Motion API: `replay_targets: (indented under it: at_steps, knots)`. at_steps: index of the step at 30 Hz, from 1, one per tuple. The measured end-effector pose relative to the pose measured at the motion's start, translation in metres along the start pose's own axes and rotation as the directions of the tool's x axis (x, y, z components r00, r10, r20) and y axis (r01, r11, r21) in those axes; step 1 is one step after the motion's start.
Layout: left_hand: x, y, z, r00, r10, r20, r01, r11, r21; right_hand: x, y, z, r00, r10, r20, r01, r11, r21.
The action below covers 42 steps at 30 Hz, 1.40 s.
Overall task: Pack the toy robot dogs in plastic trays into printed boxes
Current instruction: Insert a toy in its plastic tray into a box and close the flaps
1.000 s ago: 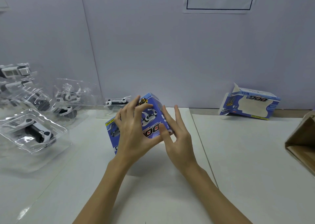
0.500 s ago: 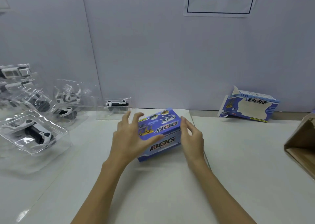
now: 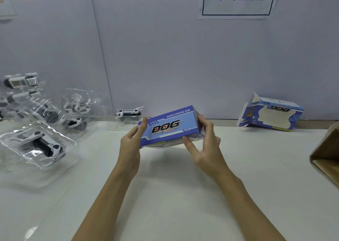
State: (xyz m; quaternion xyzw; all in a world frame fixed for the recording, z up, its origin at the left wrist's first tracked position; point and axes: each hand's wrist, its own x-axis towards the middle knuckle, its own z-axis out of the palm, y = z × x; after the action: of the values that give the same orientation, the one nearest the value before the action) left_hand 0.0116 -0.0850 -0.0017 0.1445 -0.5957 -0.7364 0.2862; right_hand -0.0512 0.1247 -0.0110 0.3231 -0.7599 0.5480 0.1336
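At the far left of the white table (image 3: 165,195), several clear plastic trays lie in a loose cluster, each with a black-and-white toy robot dog inside; the nearest tray (image 3: 39,145) sits closest to the table's front, and its dog (image 3: 45,145) lies flat in the moulded pocket. Further back and to the right, a single small tray (image 3: 128,116) stands against the wall. In the middle, a closed blue printed box (image 3: 169,126) marked "DOG" is held above the tabletop, tilted so its right end is higher. The left hand (image 3: 131,145) grips the box's left end, fingers curled over the end and thumb along the near face. The right hand (image 3: 205,141) clasps the right end, fingers wrapped over the top corner and thumb under the lower edge. Right of the hands, a second printed box (image 3: 269,116) with its flap open rests near the wall. At the far right edge, part of a brown cardboard carton (image 3: 326,158) shows. A paper sign (image 3: 238,0) hangs on the wall above.
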Motion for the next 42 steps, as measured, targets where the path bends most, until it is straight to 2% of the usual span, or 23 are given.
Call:
replay_targets:
  at_steps: [2,5,7,9,12,14,17,19,22,25,28,30,32,34,35,37,38,40,42]
  knots:
    - [0.001,0.003,-0.001,0.993,0.032,0.115,-0.026,0.998,-0.060,0.003,0.000,-0.003,0.997,0.013,-0.079,-0.011,1.000,0.028]
    - [0.001,0.000,-0.001,0.955,0.094,0.283,-0.116,0.991,0.064,0.009,0.003,-0.014,0.966,0.117,-0.229,-0.091,0.989,0.121]
    - [-0.001,-0.006,0.003,0.939,0.092,0.331,-0.146,0.979,0.141,0.012,0.006,-0.020,0.950,0.223,-0.217,-0.173,0.959,0.226]
    - [-0.003,-0.012,0.009,0.932,0.060,0.357,-0.101,0.990,0.096,0.015,0.010,-0.023,0.940,0.299,-0.166,-0.234,0.917,0.324]
    - [-0.009,-0.016,0.017,0.959,0.047,0.278,-0.068,0.995,0.067,0.015,0.012,-0.021,0.950,0.290,-0.114,-0.225,0.891,0.395]
    - [-0.010,-0.018,0.020,0.983,-0.018,0.184,0.017,1.000,0.007,0.014,0.011,-0.015,0.968,0.231,-0.094,-0.184,0.916,0.356]
    - [-0.009,-0.018,0.017,0.972,-0.043,0.229,0.056,0.997,-0.050,0.014,0.011,-0.005,0.978,0.197,-0.062,-0.167,0.931,0.323]
    - [-0.007,-0.017,0.013,0.970,-0.008,0.243,0.021,0.999,-0.048,0.016,0.014,-0.007,0.962,0.272,-0.006,-0.252,0.899,0.359]
    - [-0.001,-0.014,0.006,0.982,-0.025,0.189,0.038,0.997,-0.066,0.017,0.014,-0.021,0.922,0.359,0.146,-0.386,0.819,0.425]
    - [0.006,-0.012,-0.006,0.966,-0.094,0.241,0.107,0.993,-0.042,0.016,0.012,-0.035,0.900,0.381,0.212,-0.425,0.874,0.236]
    - [0.009,-0.014,-0.011,0.940,-0.143,0.310,0.148,0.989,0.007,0.013,0.012,-0.046,0.831,0.443,0.336,-0.465,0.885,-0.018]
    - [0.010,-0.018,-0.008,0.935,-0.184,0.303,0.179,0.983,0.042,0.013,0.015,-0.053,0.813,0.478,0.332,-0.492,0.869,-0.048]
    - [0.013,-0.023,-0.005,0.943,-0.200,0.267,0.205,0.979,0.008,0.014,0.015,-0.062,0.838,0.493,0.235,-0.509,0.861,0.010]
    - [0.015,-0.026,-0.006,0.968,-0.168,0.187,0.194,0.973,-0.127,0.017,0.014,-0.073,0.849,0.523,0.072,-0.526,0.825,0.206]
    - [0.016,-0.027,-0.007,0.979,-0.144,0.144,0.168,0.971,-0.170,0.020,0.014,-0.079,0.846,0.533,-0.020,-0.491,0.791,0.364]
    - [0.018,-0.029,-0.008,0.991,-0.106,0.077,0.119,0.976,-0.182,0.027,0.011,-0.092,0.823,0.523,-0.221,-0.259,0.692,0.674]
    - [0.019,-0.031,-0.008,0.993,-0.099,0.062,0.108,0.979,-0.174,0.031,0.010,-0.100,0.791,0.515,-0.330,-0.098,0.639,0.763]
    - [0.019,-0.033,-0.007,0.994,-0.085,0.073,0.096,0.981,-0.166,0.037,0.008,-0.117,0.683,0.516,-0.517,0.180,0.568,0.803]
    - [0.017,-0.032,-0.003,0.991,-0.066,0.115,0.083,0.985,-0.151,0.041,0.010,-0.133,0.559,0.547,-0.623,0.294,0.571,0.766]
